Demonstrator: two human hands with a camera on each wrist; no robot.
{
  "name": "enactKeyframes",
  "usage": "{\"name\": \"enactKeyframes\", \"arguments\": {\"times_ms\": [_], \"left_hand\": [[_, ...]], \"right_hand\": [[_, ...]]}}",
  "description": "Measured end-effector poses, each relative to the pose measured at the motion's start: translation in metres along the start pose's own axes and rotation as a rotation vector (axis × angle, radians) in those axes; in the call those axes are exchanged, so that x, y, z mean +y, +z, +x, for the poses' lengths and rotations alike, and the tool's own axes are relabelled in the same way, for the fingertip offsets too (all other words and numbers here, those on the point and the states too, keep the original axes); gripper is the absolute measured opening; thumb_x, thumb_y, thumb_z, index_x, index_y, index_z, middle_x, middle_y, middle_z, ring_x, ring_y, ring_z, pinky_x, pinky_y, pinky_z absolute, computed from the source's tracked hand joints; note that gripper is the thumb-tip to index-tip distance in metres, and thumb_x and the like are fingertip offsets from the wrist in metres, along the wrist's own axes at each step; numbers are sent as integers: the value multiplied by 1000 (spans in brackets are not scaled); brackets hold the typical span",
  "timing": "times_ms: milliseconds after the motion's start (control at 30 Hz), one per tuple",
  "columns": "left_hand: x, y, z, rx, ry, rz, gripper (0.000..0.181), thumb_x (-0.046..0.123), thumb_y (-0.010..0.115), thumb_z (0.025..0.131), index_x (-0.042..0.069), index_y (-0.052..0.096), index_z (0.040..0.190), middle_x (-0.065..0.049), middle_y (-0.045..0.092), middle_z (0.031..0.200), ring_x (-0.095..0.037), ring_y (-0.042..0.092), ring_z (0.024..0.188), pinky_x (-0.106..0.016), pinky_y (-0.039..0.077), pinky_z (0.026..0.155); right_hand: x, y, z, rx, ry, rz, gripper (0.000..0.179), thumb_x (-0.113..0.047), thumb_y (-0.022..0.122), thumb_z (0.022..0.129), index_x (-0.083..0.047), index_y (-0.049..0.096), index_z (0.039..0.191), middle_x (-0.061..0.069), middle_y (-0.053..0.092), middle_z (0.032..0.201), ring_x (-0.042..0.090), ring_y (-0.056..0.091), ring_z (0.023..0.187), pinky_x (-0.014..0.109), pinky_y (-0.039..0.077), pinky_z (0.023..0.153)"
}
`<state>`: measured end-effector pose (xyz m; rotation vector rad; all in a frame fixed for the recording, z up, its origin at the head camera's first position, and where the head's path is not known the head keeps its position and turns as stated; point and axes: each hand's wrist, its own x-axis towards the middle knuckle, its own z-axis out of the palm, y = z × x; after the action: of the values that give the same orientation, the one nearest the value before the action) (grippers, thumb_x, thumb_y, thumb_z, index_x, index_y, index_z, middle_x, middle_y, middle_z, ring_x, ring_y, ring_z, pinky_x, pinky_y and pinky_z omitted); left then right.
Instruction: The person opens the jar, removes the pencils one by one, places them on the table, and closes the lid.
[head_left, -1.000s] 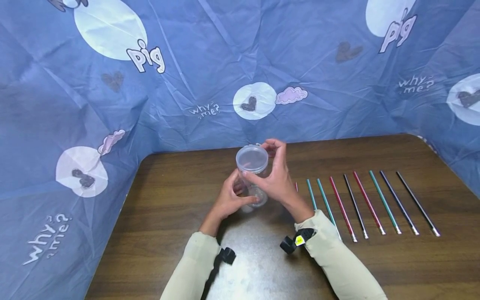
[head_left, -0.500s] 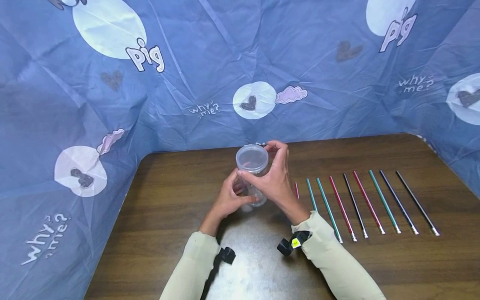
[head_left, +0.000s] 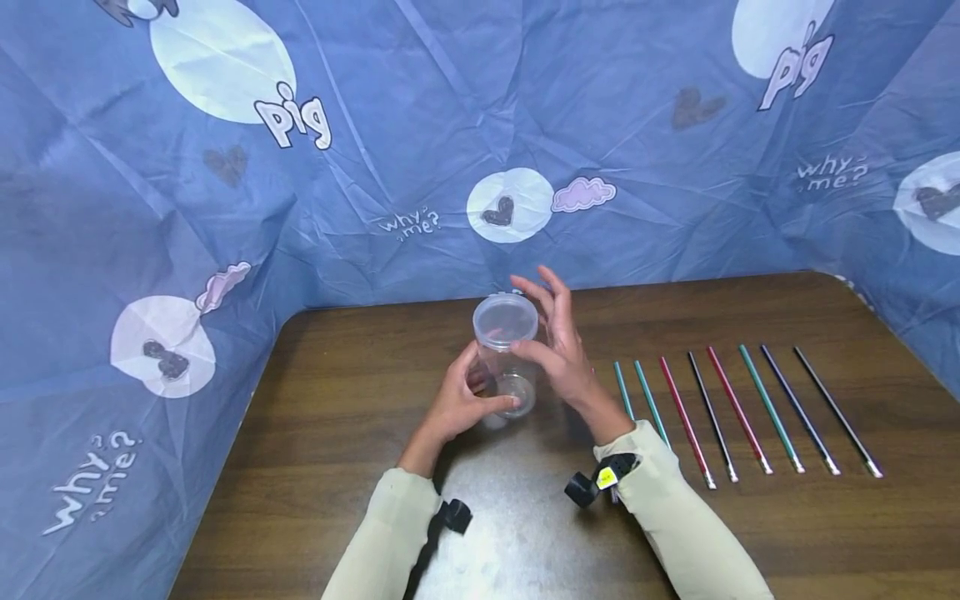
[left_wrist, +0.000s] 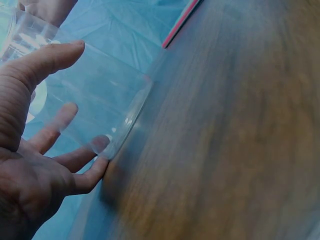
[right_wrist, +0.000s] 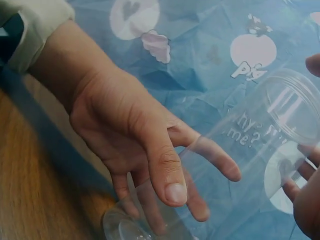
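Note:
A clear plastic jar with a translucent lid stands slightly tilted near the middle of the table. My left hand grips its lower part, thumb across the near side by the base. The left wrist view shows that thumb and fingers around the jar wall. My right hand is at the upper right side of the jar, fingers spread and pointing up. Its thumb is right at the rim below the lid. In the right wrist view my right hand shows only partly at the right edge.
Several pencils in red, green, blue and black lie side by side on the right of the wooden table, eraser ends toward me. A blue printed cloth hangs behind and along both sides.
My right hand has let go of the jar's lid area; its fingers have straightened and spread, and the thumb has shifted right along the rim. The left hand keeps its grip.

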<state>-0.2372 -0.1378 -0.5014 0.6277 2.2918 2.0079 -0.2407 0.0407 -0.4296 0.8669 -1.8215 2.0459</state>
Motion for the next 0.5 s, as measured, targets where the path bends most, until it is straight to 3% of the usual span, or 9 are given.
{"name": "enactKeyframes", "arguments": {"times_ms": [100,200,367,500], "left_hand": [[4,0,-1,-5,-5,-9,82,-4,86,70,12,48,141,-17,62,129,-40,58,119,-53,47,101],[4,0,-1,-6,-3,-10,82,-4,86,70,12,48,141,-18,61,130,-40,58,120,-54,46,101],[2,0,0,-10,-13,-10,83,-5,85,70,10,47,142,-22,60,131,-42,57,120,-56,45,101],[17,0,-3,-26,-16,-21,81,-5,83,72,4,44,142,-31,57,130,-50,55,119,-60,44,101]], "right_hand": [[-1,-2,1,-18,25,97,91,0,57,75,-2,10,153,28,38,150,26,41,133,43,24,113],[-1,-2,1,-15,48,139,90,1,54,75,-6,12,154,30,40,149,22,48,129,39,27,112],[-1,-3,1,-9,58,143,92,3,55,75,-4,10,154,32,44,144,21,54,121,35,36,105],[1,-3,1,-2,27,119,93,4,59,74,-3,10,153,34,47,139,21,55,118,34,38,101]]}}
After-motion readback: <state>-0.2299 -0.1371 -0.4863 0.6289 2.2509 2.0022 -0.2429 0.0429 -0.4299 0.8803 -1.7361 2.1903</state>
